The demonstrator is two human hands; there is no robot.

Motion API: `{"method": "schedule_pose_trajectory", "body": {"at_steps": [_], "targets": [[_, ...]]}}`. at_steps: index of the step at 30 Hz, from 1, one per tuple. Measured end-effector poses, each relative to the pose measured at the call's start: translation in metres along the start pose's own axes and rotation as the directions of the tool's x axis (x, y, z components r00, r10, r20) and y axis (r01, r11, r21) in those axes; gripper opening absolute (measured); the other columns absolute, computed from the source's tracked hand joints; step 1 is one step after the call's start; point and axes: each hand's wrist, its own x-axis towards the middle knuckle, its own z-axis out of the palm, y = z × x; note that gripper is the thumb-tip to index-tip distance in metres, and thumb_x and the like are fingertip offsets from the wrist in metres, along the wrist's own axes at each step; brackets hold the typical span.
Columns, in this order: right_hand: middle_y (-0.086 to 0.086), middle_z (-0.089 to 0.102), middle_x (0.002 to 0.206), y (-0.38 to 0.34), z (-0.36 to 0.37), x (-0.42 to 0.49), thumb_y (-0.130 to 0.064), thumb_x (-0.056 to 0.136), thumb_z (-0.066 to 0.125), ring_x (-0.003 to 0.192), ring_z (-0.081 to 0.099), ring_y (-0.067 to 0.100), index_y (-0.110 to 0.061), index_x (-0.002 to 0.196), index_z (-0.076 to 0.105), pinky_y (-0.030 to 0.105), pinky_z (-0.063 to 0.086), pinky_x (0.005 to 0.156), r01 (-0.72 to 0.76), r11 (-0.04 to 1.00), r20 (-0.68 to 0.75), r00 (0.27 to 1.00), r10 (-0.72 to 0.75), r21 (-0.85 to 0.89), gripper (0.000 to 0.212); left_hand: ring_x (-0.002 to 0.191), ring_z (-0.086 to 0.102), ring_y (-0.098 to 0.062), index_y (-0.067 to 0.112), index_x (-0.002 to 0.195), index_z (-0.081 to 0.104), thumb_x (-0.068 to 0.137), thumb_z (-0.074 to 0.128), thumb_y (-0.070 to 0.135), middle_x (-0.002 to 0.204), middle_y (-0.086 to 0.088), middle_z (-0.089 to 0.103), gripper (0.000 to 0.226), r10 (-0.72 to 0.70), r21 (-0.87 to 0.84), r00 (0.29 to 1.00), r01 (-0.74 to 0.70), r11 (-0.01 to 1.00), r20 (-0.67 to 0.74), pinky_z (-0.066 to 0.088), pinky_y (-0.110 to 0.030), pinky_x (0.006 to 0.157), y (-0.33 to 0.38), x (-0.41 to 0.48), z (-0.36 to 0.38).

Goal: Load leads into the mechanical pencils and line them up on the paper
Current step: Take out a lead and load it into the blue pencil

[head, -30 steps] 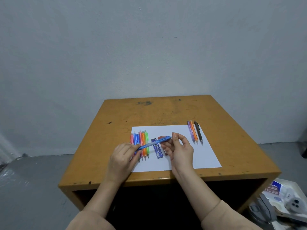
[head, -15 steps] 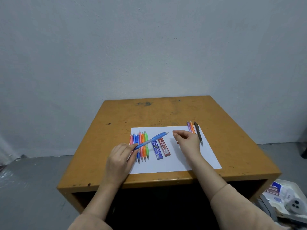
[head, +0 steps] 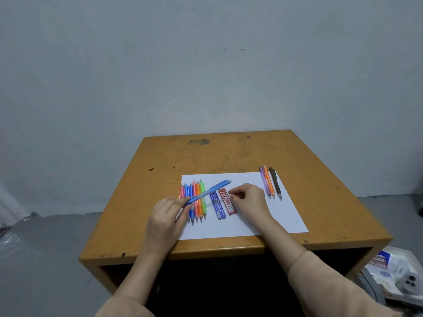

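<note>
Blue pencil [head: 207, 192] gripped by left hand [head: 165, 219] (right hand [head: 249, 199] beside red case [head: 227, 204]).

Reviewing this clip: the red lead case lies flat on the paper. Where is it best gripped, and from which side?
Probably pinch the red lead case across its narrow width near the far end, from above and the right. It lies flat, the blue lead case lies close along its left side, and the right hand is by that end.
</note>
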Motion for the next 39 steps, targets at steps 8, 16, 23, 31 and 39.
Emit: {"method": "schedule_pose_trajectory", "body": {"at_steps": [8,16,23,31,39], "targets": [[-0.004,0.063,0.087,0.003,0.002,0.001,-0.011,0.090,0.060,0.077,0.057,0.004,-0.012,0.110,0.069,0.007,0.041,0.060,0.015,1.000,0.013,1.000,-0.015,-0.011,0.022,0.079,0.062,-0.014,0.003,0.098,0.071,0.091,0.052,0.034,0.087,-0.006,0.070,0.037,0.001,0.006,1.000,-0.001,1.000,-0.001,0.048,-0.024,0.067,0.001,0.001,-0.001],[0.000,0.068,0.095,0.001,-0.008,-0.001,-0.014,0.091,0.061,0.082,0.060,0.004,-0.015,0.112,0.069,0.009,0.046,0.063,-0.002,0.990,-0.022,1.000,0.005,0.142,0.023,0.080,0.062,-0.013,0.003,0.098,0.071,0.093,0.049,0.036,0.088,-0.006,0.070,0.040,-0.009,-0.005,1.000,0.009,1.000,0.015,0.051,-0.025,0.067,0.001,0.001,-0.001],[-0.004,0.070,0.093,-0.016,-0.027,-0.011,-0.015,0.087,0.067,0.084,0.064,0.007,-0.014,0.105,0.072,0.016,0.051,0.068,-0.037,0.903,-0.011,0.999,0.046,0.428,0.018,0.079,0.063,-0.014,0.002,0.098,0.071,0.096,0.045,0.039,0.087,-0.006,0.071,0.046,0.006,-0.016,1.000,-0.006,1.000,-0.001,0.050,-0.023,0.067,0.002,0.002,-0.001],[-0.005,0.070,0.082,-0.026,-0.033,-0.016,-0.019,0.088,0.066,0.075,0.064,0.008,-0.014,0.096,0.073,0.013,0.048,0.058,-0.069,0.884,0.025,0.998,0.065,0.463,0.011,0.077,0.060,-0.013,0.001,0.097,0.071,0.091,0.053,0.031,0.086,-0.006,0.069,0.035,0.017,-0.012,1.000,-0.017,1.000,-0.012,0.046,-0.021,0.067,0.000,0.001,0.001],[-0.003,0.070,0.082,-0.025,-0.031,-0.016,-0.020,0.090,0.064,0.077,0.063,0.008,-0.014,0.093,0.070,0.016,0.047,0.061,-0.114,0.863,0.009,0.992,0.126,0.492,0.009,0.079,0.059,-0.012,0.001,0.099,0.071,0.093,0.051,0.031,0.087,-0.005,0.069,0.036,0.026,-0.013,1.000,-0.026,1.000,0.000,0.046,-0.022,0.069,0.000,0.001,0.002]]}}
